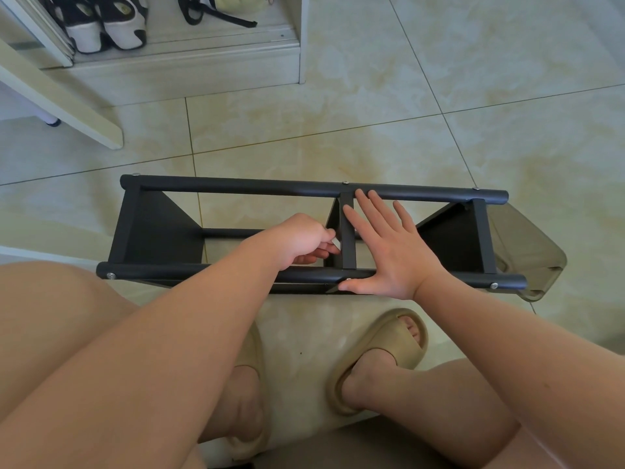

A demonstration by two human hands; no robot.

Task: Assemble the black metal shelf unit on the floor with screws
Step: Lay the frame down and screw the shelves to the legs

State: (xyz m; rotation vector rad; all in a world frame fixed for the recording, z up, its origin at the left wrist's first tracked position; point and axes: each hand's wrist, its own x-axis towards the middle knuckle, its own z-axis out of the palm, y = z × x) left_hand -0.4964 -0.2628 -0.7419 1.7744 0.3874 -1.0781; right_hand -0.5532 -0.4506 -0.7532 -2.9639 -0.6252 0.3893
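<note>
Left hand (301, 242): fingers curled in, pinching a small pale bit (336, 244) just left of the middle bar. I cannot tell what the bit is.
Right hand (389, 255): wide open and flat, fingers spread. It lies on the shelf just right of the middle bar, with the fingertips up at the far tube and the thumb on the near tube.
Shelf unit (236, 187): black metal with a dull, smooth skin. It is on the floor right in front of the feet and runs long from left to right.
Tubes: two long round ones, the near tube (189, 270) and the far one.
Middle bar (348, 231): flat and thin, joining both tubes, with dark flat panels sloping down under it and at each end.
Screws (494, 285): small, round and silver, sitting on top of the tubes.
Floor (338, 123): shiny cream tiles with thin dark lines.
Sandals (382, 350): soft, tan and chunky, on both feet.
In the way: both forearms cross over the near tube and hide parts of it.
Plastic piece (527, 252): see-through and brownish, touching the shelf's right end.
Shoes (105, 25): black and white, in a pale cabinet (189, 66) far back on the left.
</note>
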